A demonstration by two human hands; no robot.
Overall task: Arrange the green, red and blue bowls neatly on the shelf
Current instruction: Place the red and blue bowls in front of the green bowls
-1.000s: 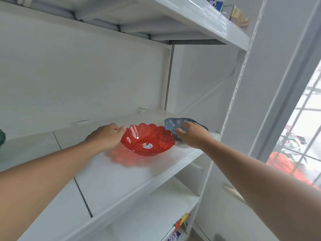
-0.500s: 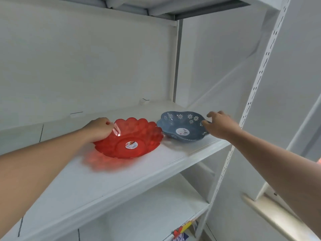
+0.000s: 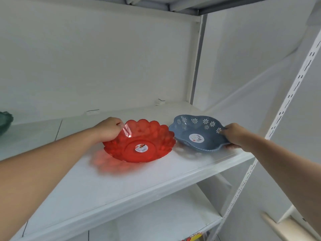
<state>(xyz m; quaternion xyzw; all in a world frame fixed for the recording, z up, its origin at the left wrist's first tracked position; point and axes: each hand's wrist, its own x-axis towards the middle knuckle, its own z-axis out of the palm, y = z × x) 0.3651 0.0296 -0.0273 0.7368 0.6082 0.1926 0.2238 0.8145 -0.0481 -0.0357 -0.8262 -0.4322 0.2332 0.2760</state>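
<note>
A clear red scalloped bowl (image 3: 140,141) with a sticker in its middle rests on the white shelf (image 3: 121,185). My left hand (image 3: 108,129) grips its left rim, fingers curled over the edge. Just to its right sits a blue bowl (image 3: 198,132) with white flower cut-outs and a sticker. My right hand (image 3: 233,135) pinches the blue bowl's right rim. The two bowls lie side by side, almost touching. A dark green bowl (image 3: 5,121) shows only partly at the far left edge of the same shelf.
The shelf's back panel is close behind the bowls and a side panel closes the right end. A slotted white upright (image 3: 284,108) runs down at the right. Another shelf (image 3: 156,221) lies below, with coloured packaging at its front edge.
My right hand has moved from the blue bowl's left side to its right rim and gripped it. The red bowl has slid left, apart from the blue one. My view has dropped.
</note>
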